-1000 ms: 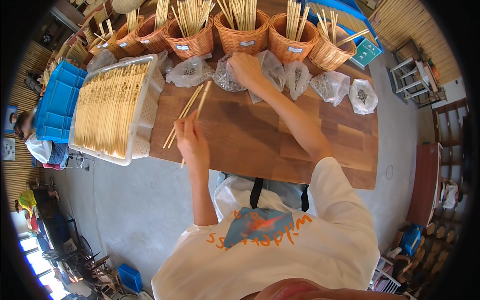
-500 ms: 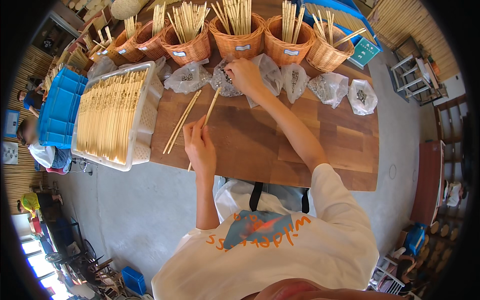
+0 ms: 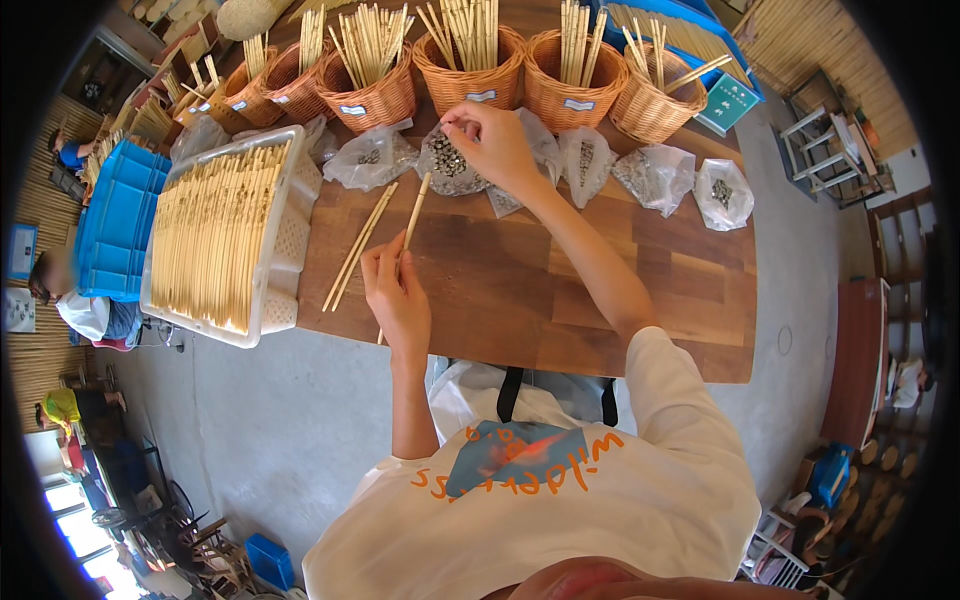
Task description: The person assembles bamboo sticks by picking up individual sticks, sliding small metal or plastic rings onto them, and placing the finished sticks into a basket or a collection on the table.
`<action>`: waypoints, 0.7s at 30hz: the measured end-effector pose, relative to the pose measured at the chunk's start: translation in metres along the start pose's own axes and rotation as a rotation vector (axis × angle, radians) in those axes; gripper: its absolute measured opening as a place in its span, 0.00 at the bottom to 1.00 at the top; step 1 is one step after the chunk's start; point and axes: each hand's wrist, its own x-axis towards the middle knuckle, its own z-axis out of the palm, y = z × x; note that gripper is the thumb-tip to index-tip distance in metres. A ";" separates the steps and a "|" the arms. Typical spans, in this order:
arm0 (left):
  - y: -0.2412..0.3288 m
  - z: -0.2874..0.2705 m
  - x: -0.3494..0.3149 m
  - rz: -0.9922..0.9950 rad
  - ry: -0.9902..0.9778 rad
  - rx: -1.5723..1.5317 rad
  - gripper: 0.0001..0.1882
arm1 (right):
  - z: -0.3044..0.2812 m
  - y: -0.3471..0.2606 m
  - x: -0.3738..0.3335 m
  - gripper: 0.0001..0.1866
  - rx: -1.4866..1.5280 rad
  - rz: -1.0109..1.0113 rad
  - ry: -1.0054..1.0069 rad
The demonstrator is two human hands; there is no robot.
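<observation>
Far left: blue crates (image 3: 120, 220) are standing stacked. Just right of them, at about nine to ten o'clock from the left hand (image 3: 397, 297), a white plastic tub (image 3: 287, 250) is holding a packed row of pale sticks (image 3: 215, 240). Two loose sticks (image 3: 364, 247) are lying side by side on the wooden surface (image 3: 560, 290), at eleven o'clock from the same hand.

Left hand: grip is closing around a single stick (image 3: 417, 210), whose far end is pointing between twelve and one o'clock; near end is showing below the hand.

Beyond that far end, an open clear bag (image 3: 447, 165) is holding small metal pieces. Right hand (image 3: 492, 148), at one o'clock from the left, is hovering with fingertips over the bag's far rim. Grip is looking narrow; cannot tell whether it is fully closed or pinching a piece.

At twelve o'clock from the right hand, a wicker basket (image 3: 470, 85) is holding upright sticks. Toward three o'clock, more clear bags (image 3: 655, 178) are lying in a row.
</observation>
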 end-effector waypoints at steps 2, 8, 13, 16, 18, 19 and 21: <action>0.002 -0.003 0.001 -0.015 0.032 0.001 0.12 | -0.002 -0.022 -0.006 0.04 0.386 0.170 -0.095; 0.009 -0.002 0.001 -0.022 0.043 -0.048 0.13 | 0.003 -0.048 -0.021 0.02 0.768 0.300 -0.178; 0.009 0.002 -0.001 0.025 0.082 -0.031 0.12 | 0.003 -0.064 -0.028 0.05 0.906 0.275 -0.228; 0.009 0.003 -0.001 0.033 0.113 -0.045 0.12 | 0.005 -0.068 -0.030 0.06 0.719 0.196 -0.263; 0.011 0.001 -0.002 0.038 0.117 -0.053 0.12 | 0.004 -0.072 -0.032 0.05 0.781 0.221 -0.286; 0.013 0.001 -0.001 0.051 0.119 -0.055 0.12 | 0.003 -0.073 -0.032 0.05 0.810 0.231 -0.297; 0.018 0.000 0.000 0.060 0.111 -0.061 0.12 | 0.005 -0.070 -0.030 0.06 0.933 0.216 -0.181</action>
